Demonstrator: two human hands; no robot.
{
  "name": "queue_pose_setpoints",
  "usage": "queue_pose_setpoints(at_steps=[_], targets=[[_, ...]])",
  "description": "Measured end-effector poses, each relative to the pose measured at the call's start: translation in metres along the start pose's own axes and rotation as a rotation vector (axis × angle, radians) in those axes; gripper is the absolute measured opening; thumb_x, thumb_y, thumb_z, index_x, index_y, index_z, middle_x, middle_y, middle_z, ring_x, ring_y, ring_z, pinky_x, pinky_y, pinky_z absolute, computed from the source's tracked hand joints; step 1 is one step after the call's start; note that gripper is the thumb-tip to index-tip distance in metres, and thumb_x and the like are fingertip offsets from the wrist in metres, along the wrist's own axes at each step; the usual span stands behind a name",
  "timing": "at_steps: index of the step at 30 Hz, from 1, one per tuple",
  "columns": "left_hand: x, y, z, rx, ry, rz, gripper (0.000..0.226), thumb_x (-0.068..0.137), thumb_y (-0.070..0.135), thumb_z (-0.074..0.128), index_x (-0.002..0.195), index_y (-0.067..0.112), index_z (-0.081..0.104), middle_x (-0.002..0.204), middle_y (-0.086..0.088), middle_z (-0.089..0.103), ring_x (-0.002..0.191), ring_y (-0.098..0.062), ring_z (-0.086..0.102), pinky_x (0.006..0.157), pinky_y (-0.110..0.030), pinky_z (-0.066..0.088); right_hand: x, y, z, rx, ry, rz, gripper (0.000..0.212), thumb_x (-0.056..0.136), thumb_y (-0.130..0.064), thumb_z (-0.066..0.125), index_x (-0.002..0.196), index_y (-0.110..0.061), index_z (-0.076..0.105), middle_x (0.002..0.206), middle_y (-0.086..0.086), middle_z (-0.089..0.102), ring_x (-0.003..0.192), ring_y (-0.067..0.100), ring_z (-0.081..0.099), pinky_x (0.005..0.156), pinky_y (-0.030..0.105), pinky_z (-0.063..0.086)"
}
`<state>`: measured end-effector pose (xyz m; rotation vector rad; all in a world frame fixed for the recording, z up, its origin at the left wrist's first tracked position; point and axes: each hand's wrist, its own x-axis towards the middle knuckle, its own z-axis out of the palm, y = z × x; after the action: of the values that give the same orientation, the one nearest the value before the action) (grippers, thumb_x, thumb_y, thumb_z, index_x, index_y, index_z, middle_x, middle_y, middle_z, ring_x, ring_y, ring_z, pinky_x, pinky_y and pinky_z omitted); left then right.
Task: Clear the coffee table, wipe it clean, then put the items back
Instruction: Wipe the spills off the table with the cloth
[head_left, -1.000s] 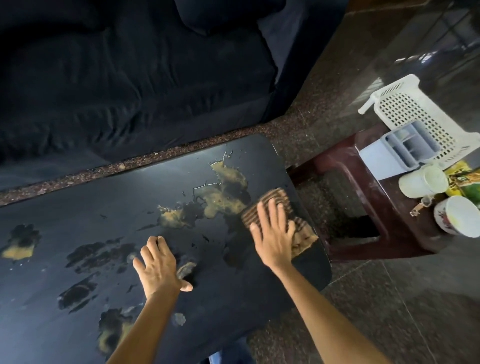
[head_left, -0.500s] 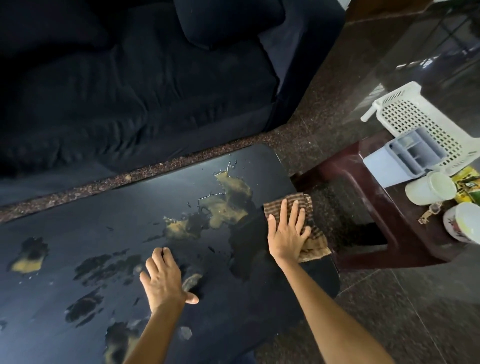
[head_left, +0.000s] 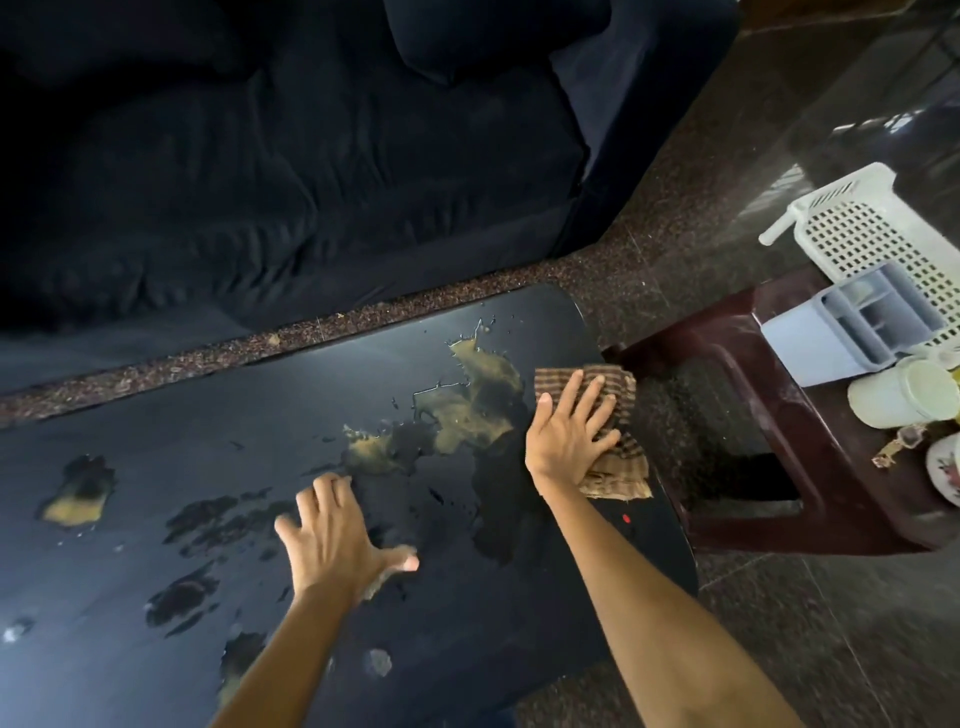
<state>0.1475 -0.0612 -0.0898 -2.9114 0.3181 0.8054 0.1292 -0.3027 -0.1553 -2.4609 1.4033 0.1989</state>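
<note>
The black coffee table (head_left: 156, 426) fills the lower left, streaked with wet patches and a tan spill (head_left: 467, 405) near its far right corner. My right hand (head_left: 569, 434) presses flat, fingers spread, on a brown striped cloth (head_left: 618, 457) at the table's right edge, just right of the spill. My left hand (head_left: 335, 535) rests flat on the tabletop, fingers spread, holding nothing.
A dark sofa (head_left: 260, 156) runs along the far side. To the right a dark red plastic stool (head_left: 769, 415) carries a white basket (head_left: 872, 234), a grey organiser (head_left: 852, 327), a white cup (head_left: 904, 392) and a floral cup (head_left: 945, 467). Speckled stone floor surrounds the table.
My right hand has slid the cloth right and toward the table's far right edge. My left hand stays planted on the tabletop.
</note>
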Motion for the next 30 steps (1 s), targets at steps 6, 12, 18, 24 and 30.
queue_pose_setpoints(at_steps=[6,12,18,24,30], targets=[[0.055,-0.014,-0.024,-0.205,0.146,-0.053,0.069,0.084,0.064,0.043,0.114,0.005,0.057,0.115,-0.018,0.055,0.110,-0.039,0.048,0.091,-0.052,0.039,0.032,0.031,-0.013,-0.134,0.020,-0.323,0.060,0.094,-0.050,0.013,0.150,-0.027,0.016,0.158,0.000,0.016,0.144,0.026,0.015,0.108,0.057,0.018],[0.105,-0.020,-0.043,-0.145,0.146,-0.046,0.050,0.093,0.034,0.051,0.134,0.005,0.044,0.137,-0.016,0.042,0.126,-0.037,0.037,0.101,-0.048,0.034,0.038,-0.037,0.002,-0.026,0.042,-0.151,0.056,0.099,-0.042,0.019,0.151,-0.023,0.010,0.159,0.003,0.007,0.145,0.030,0.005,0.109,0.060,0.010],[0.133,-0.013,-0.069,-0.111,0.071,-0.103,0.067,0.082,0.025,0.069,0.139,0.011,0.036,0.140,-0.012,0.037,0.129,-0.033,0.035,0.093,-0.045,0.043,0.090,-0.019,-0.018,-0.179,0.019,-0.431,0.053,0.098,-0.046,0.018,0.149,-0.031,0.016,0.158,-0.002,0.014,0.144,0.026,0.012,0.109,0.058,0.016],[0.144,-0.010,-0.073,-0.146,0.027,-0.176,0.064,0.072,0.014,0.078,0.128,0.008,0.049,0.129,-0.016,0.043,0.122,-0.036,0.038,0.077,-0.046,0.048,0.064,-0.086,0.004,-0.032,0.014,-0.293,0.052,0.100,-0.042,0.019,0.150,-0.030,0.008,0.159,-0.001,0.004,0.146,0.027,0.000,0.111,0.058,0.005],[0.145,-0.011,-0.078,-0.154,0.004,-0.183,0.070,0.069,0.016,0.081,0.131,0.012,0.049,0.130,-0.014,0.044,0.123,-0.034,0.038,0.077,-0.045,0.049,0.100,-0.053,-0.013,-0.247,-0.068,-0.785,0.052,0.097,-0.048,0.015,0.148,-0.037,0.013,0.159,-0.007,0.009,0.145,0.019,0.007,0.110,0.054,0.015]])
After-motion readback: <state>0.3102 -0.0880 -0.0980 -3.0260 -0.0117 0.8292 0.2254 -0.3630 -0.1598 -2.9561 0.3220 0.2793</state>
